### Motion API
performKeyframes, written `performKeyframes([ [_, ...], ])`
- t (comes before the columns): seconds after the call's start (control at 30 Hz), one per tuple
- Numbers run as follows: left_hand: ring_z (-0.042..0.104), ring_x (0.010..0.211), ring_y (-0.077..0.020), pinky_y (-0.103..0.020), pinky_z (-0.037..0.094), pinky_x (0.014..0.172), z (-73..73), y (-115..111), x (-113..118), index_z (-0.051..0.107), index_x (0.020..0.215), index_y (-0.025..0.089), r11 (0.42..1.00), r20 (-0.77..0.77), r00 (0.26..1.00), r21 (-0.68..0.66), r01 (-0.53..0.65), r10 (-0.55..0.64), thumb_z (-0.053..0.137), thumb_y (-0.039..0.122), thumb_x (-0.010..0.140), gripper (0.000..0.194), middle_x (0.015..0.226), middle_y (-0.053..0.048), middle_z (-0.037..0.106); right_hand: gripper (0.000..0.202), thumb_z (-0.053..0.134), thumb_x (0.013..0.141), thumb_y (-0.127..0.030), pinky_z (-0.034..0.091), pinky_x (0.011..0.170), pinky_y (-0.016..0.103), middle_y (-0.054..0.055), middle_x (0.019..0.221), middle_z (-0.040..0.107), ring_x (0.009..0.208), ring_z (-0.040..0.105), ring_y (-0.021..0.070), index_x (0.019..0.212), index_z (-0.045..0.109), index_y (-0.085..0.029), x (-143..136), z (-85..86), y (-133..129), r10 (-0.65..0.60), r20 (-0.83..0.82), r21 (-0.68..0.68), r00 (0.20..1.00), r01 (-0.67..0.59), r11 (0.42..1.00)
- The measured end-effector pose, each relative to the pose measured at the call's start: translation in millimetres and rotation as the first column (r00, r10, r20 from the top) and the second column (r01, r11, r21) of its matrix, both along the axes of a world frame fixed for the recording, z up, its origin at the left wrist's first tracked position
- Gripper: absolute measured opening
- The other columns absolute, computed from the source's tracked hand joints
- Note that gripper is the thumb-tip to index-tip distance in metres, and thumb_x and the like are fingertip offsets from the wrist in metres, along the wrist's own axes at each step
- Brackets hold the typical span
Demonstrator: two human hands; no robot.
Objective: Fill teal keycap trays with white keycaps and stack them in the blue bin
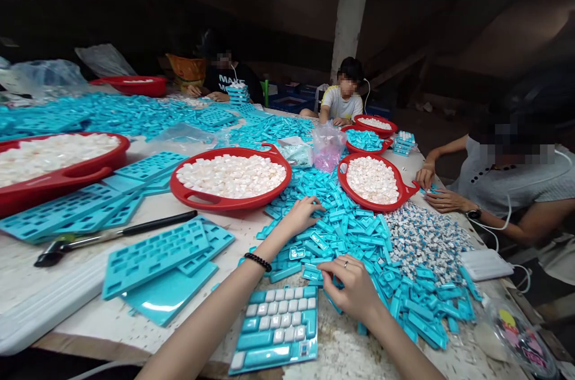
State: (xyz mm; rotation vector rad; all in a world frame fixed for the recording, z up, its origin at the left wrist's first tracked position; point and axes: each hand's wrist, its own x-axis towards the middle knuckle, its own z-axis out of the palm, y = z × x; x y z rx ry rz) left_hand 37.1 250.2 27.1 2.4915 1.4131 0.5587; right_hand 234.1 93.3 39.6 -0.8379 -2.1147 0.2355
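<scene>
My left hand [304,215] reaches over the pile of loose blue plastic pieces [335,203], fingers spread apart and touching the pieces. Closer to me, my right hand [353,285] hovers at the near edge of that pile, thumb and fingers loosely bent and apart; nothing shows between them. Below and between my forearms lies a small blue keyboard-shaped board [276,329] fitted with white and blue keys. Some key positions on it are long blue bars. A black beaded bracelet is on my left wrist.
Red baskets of white keycaps [231,203] stand around the pile. Empty blue keyboard frames [155,257] and a black-handled hammer [162,223] lie at left. Grey-white switches [424,239] are heaped at right, near a white power bank [486,264]. Several co-workers sit around the table.
</scene>
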Motion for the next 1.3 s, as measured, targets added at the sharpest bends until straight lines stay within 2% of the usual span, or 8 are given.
performKeyframes([
  [0.17,0.059,0.112,-0.0270,-0.040,0.042,0.098,6.6,2.7,4.7,0.072,0.106,0.023,0.999,-0.055,0.998,0.042,0.012,-0.009,0.058,0.026,0.094,0.019,0.116,-0.009,0.065,0.020,0.051,0.097,-0.017,0.045,0.069,0.028,-0.001,0.072,0.071,0.065,0.065,0.0151,0.097,0.071,-0.023,-0.6,-1.3,0.0,-0.008,0.009,0.003,1.000,0.008,1.000],
  [0.33,0.058,0.115,-0.0277,-0.042,0.040,0.099,12.6,3.9,-3.3,0.066,0.110,0.018,0.991,-0.009,0.995,0.086,-0.098,0.099,0.045,0.028,0.102,0.025,0.119,-0.012,0.065,0.020,0.052,0.096,-0.017,0.047,0.070,0.028,0.000,0.074,0.072,0.066,0.065,0.0145,0.098,0.071,-0.022,1.0,-1.5,2.3,-0.013,0.029,-0.001,1.000,0.013,1.000],
  [0.57,0.057,0.116,-0.0341,-0.048,0.040,0.100,16.0,-2.6,-21.1,0.066,0.118,0.018,0.970,0.052,0.972,0.080,-0.232,0.228,0.051,0.021,0.092,0.029,0.123,-0.015,0.064,0.020,0.052,0.096,-0.017,0.048,0.071,0.028,0.000,0.077,0.073,0.068,0.067,0.0151,0.098,0.071,-0.022,2.1,-1.0,1.8,-0.008,0.061,0.001,0.998,0.008,1.000],
  [0.8,0.062,0.112,-0.0235,-0.035,0.045,0.101,38.7,-44.1,27.4,0.071,0.113,0.022,0.995,0.165,0.982,0.051,0.084,-0.091,0.051,0.029,0.098,0.027,0.117,-0.007,0.069,0.018,0.055,0.093,-0.015,0.050,0.075,0.027,0.000,0.080,0.076,0.073,0.070,0.0153,0.097,0.070,-0.022,-0.1,-4.0,1.6,0.002,0.114,-0.021,0.993,0.000,1.000],
  [0.93,0.054,0.130,-0.0271,-0.042,0.034,0.114,44.2,-68.7,76.3,0.066,0.131,0.031,0.911,0.158,0.898,0.063,0.407,-0.411,0.060,0.038,0.097,0.034,0.140,-0.005,0.062,0.017,0.054,0.092,-0.017,0.049,0.068,0.027,0.000,0.073,0.074,0.069,0.070,0.0157,0.094,0.070,-0.021,-2.6,-4.3,-3.2,0.003,0.161,0.011,0.987,-0.005,1.000],
  [1.0,0.048,0.139,-0.0297,-0.047,0.027,0.119,42.5,-70.8,95.0,0.062,0.135,0.037,0.878,0.090,0.874,0.030,0.478,-0.478,0.068,0.042,0.093,0.043,0.150,-0.003,0.056,0.017,0.053,0.091,-0.017,0.048,0.065,0.027,-0.001,0.069,0.072,0.064,0.067,0.0150,0.094,0.070,-0.021,-4.6,-3.9,-7.5,0.020,0.195,0.028,0.981,-0.025,0.999],
  [1.13,0.044,0.142,-0.0330,-0.054,0.020,0.122,34.6,-64.3,107.1,0.060,0.137,0.042,0.888,-0.036,0.887,-0.028,0.459,-0.459,0.080,0.039,0.083,0.058,0.151,-0.003,0.054,0.018,0.055,0.091,-0.018,0.048,0.062,0.028,-0.002,0.065,0.069,0.059,0.064,0.0140,0.102,0.069,-0.021,-8.9,-2.2,-16.0,0.124,0.240,0.089,0.963,-0.149,0.985],
  [1.3,0.052,0.130,-0.0317,-0.055,0.021,0.119,30.8,-62.5,88.4,0.066,0.129,0.039,0.943,-0.123,0.935,-0.008,0.334,-0.332,0.074,0.031,0.086,0.045,0.136,-0.004,0.064,0.016,0.055,0.094,-0.022,0.049,0.061,0.030,-0.002,0.067,0.070,0.063,0.067,0.0147,0.104,0.069,-0.022,-9.5,1.7,-19.8,0.149,0.261,0.103,0.954,-0.181,0.978],
])
